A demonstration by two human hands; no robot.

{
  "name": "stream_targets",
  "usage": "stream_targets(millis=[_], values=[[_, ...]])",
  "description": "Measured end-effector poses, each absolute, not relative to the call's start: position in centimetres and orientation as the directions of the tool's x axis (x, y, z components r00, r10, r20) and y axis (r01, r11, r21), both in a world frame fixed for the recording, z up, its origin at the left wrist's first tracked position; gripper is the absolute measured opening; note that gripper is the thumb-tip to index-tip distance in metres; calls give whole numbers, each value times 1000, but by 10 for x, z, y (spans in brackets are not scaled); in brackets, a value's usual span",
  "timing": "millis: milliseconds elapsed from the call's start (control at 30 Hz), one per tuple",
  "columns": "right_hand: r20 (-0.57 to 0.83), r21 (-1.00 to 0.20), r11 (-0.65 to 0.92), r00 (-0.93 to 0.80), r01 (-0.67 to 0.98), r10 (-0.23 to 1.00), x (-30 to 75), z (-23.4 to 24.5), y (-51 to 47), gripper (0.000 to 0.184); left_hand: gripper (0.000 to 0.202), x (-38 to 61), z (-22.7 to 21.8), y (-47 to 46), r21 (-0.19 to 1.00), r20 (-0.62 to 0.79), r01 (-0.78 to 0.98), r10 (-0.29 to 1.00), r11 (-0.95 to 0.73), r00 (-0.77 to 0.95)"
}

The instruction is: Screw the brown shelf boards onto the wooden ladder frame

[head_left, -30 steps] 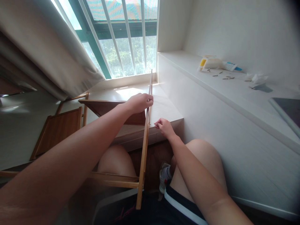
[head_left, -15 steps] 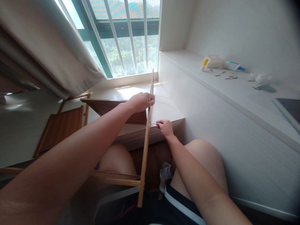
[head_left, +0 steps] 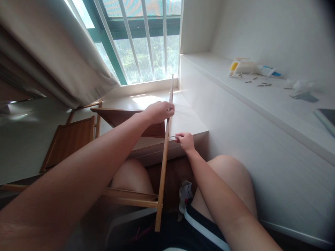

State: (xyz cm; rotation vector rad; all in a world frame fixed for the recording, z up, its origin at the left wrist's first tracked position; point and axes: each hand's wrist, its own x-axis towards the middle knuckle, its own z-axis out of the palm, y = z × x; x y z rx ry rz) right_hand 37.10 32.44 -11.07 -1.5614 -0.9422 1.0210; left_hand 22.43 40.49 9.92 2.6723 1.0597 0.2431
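Note:
My left hand (head_left: 164, 111) is closed around the upper part of a long wooden post (head_left: 163, 170), part of a wooden furniture frame that leans between my legs. A wooden crossbar (head_left: 133, 198) joins the post near its lower end. Lower down and to the right, my right hand (head_left: 185, 141) pinches a thin metal rod (head_left: 173, 136); its exact kind is too small to make out. The rod points left, its tip at the side of the post. A brown wooden panel (head_left: 154, 129) lies behind the post, partly hidden by my left forearm.
On the right-hand ledge (head_left: 222, 73) lie several small metal pieces (head_left: 261, 84), a plastic bag (head_left: 244, 66), a white-and-blue tube (head_left: 267, 70) and a dark flat device (head_left: 327, 118). Another wooden panelled piece (head_left: 70, 143) stands at left, below the curtain (head_left: 65, 52). A barred window (head_left: 149, 52) is ahead.
The view has shifted slightly, so the ledge items appear further right. Both hands keep their grips, with the rod still at the post.

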Motion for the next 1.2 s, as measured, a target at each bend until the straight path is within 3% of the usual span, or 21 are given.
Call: stream_targets(millis=[300, 767, 867, 1033, 1200], values=[[-144, -983, -173, 333, 58, 932, 369, -112, 325, 12, 18, 224, 99, 406, 303, 67, 639, 685, -707, 725], [-285, -950, -232, 275, -210, 918, 369, -124, 333, 8, 18, 223, 98, 407, 290, 68, 642, 684, -710, 726], [-256, -964, -226, 271, -139, 928, 371, -126, 336, 11, 18, 223, 97, 407, 288, 73, 642, 685, -710, 725], [-188, -967, -222, 236, 124, 953, 376, -121, 335, 16, 19, 222, 96, 407, 289, 81, 633, 678, -718, 731], [-269, -938, -298, 171, 176, 948, 378, -114, 334, 25, 20, 221, 95, 408, 284, 85, 625, 668, -727, 739]])
